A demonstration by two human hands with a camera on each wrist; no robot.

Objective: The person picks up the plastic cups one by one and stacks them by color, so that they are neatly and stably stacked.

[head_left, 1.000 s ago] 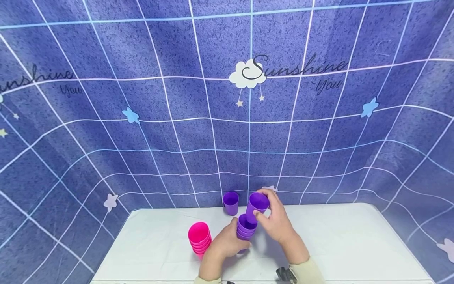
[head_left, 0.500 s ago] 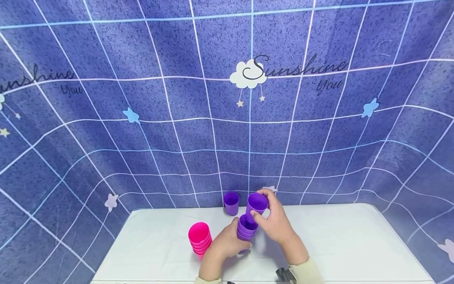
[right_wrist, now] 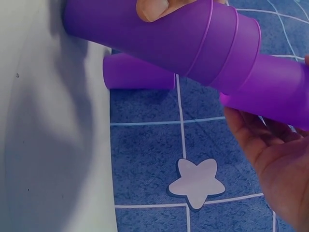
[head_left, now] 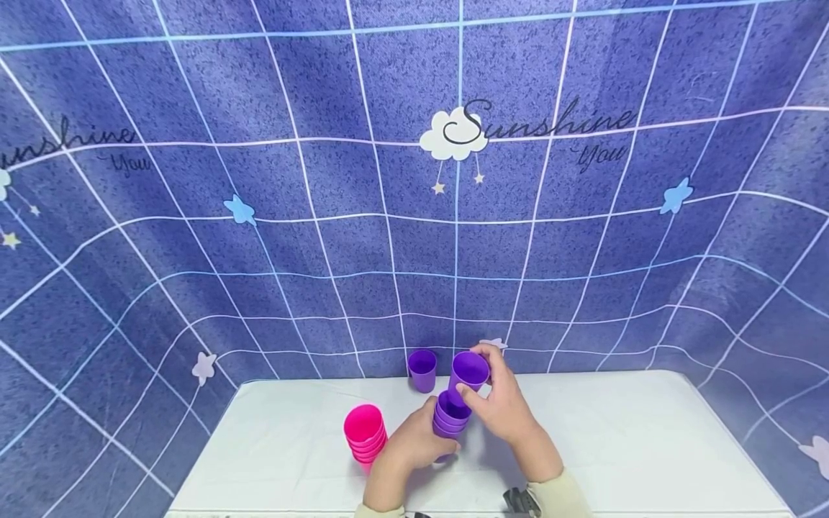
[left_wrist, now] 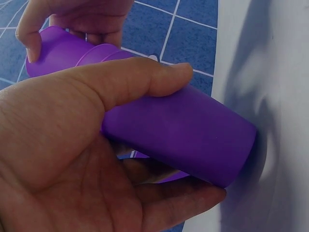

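Note:
My left hand (head_left: pixel 414 440) grips a stack of several nested purple cups (left_wrist: pixel 188 130) around its side, thumb on one side and fingers on the other. The stack leans, its base down by the white table. Just above its mouth, my right hand (head_left: pixel 504 403) pinches a single purple cup (head_left: pixel 468 373) between thumb and fingers. In the right wrist view, the lower end of this held cup (right_wrist: pixel 277 89) overlaps the stack's top rim. Behind the stack, one more purple cup (head_left: pixel 422 371) stands upright. Close to my left wrist is a stack of nested pink cups (head_left: pixel 365 434).
The white-covered table (head_left: pixel 648 446) extends to both sides of the cups. A blue gridded curtain (head_left: pixel 363 288) with stars and lettering hangs along its back edge and around the sides. The standing purple cup is right by that curtain.
The cup in my right hand has shifted very slightly to the left, its lower end staying at the stack's mouth. My left hand and the other cups look the same.

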